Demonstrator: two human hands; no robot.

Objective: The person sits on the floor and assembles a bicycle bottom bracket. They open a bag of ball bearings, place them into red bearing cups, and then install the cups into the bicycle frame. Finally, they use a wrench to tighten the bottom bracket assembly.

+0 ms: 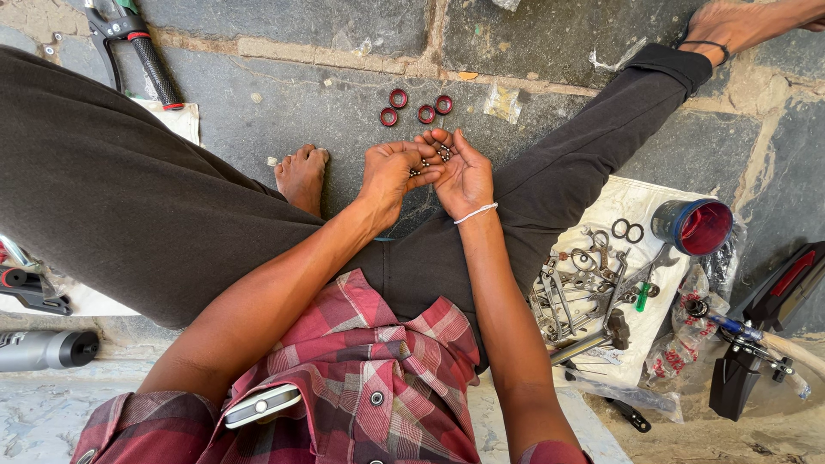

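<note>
Grey stone paving lies under me. Just short of the four red ring seals (416, 109), my cupped right hand (464, 176) holds small steel bearing balls (444, 153); my left hand (391, 174) pinches some. Slippery, heavy, roll-prone, I judge: keep them cupped.

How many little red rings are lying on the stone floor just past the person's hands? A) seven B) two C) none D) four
D: four small red rings lie in a loose cluster on the grey stone floor, just beyond the left hand and the cupped right hand, which holds tiny metal balls.
</note>
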